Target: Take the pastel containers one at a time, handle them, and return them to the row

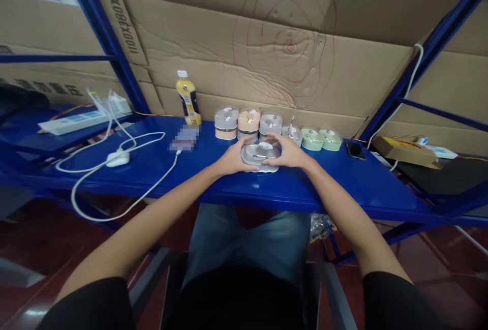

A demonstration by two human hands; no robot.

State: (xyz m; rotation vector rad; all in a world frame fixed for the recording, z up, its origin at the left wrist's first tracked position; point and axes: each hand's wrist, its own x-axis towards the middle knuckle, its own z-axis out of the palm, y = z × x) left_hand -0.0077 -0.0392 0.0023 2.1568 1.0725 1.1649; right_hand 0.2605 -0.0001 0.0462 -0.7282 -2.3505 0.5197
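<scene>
Grey: cupping lidded box (255, 154) between left hand (233, 158) and right hand (290, 152), with built stacks (226, 123) at 11 o'clock, unstacked green boxes (311, 140) at 2.

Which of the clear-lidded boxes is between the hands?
The grey box nearest the person, with the left hand and right hand around it; the other boxes stand in a row behind.

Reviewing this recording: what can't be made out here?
In the head view:
- Grey clear-lidded box: ends hidden by left hand and right hand.
- Flat object: blurred by pixelation.
- Rightmost green box: label print too small.
- Dark object: cut off by left edge.
</scene>
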